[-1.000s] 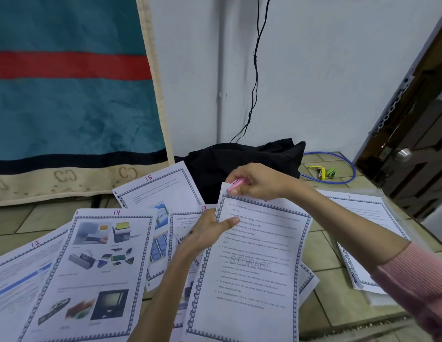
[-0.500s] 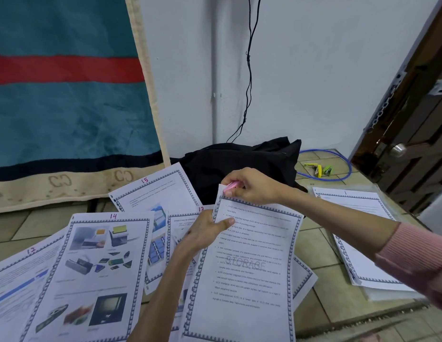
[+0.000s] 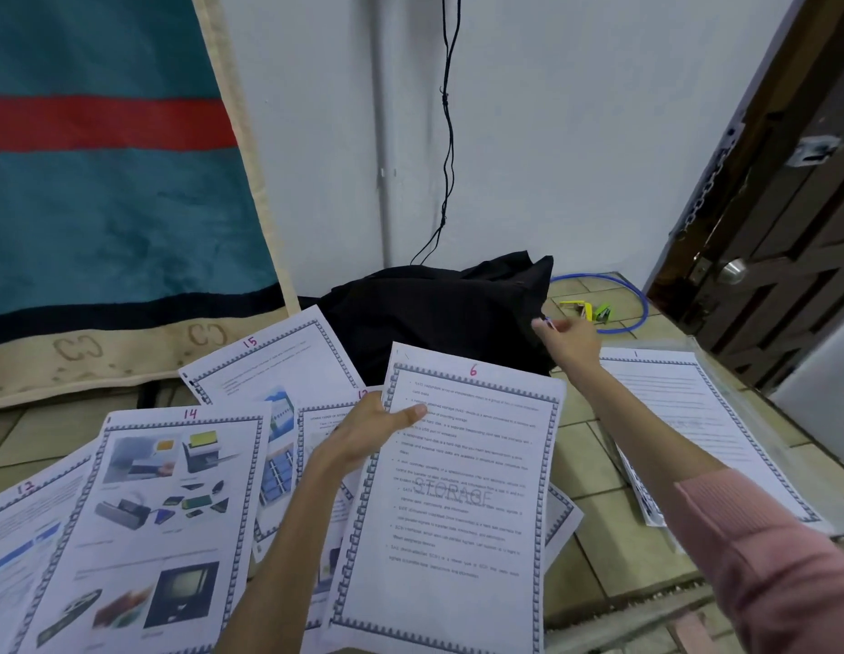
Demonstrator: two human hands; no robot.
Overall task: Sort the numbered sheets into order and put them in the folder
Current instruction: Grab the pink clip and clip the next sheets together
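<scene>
Your left hand [image 3: 363, 434] grips the sheet numbered 6 [image 3: 457, 502] at its left edge near the top, with the thumb on the printed side and the other fingers behind the paper. The sheet is lifted above the other sheets on the floor. Your right hand [image 3: 568, 339] reaches to the far right, just beside the black bag [image 3: 434, 313]; its fingers pinch something small, maybe a pen [image 3: 547, 323], but it is too blurred to tell. On the left lie sheet 14 [image 3: 146, 526], sheet 12 [image 3: 23, 540] and, farther away, sheet 15 [image 3: 273, 365]. On the right, sheet 1 [image 3: 684, 417] lies on top of a small pile inside a clear folder [image 3: 745, 398] on the tiled floor [image 3: 613, 549].
</scene>
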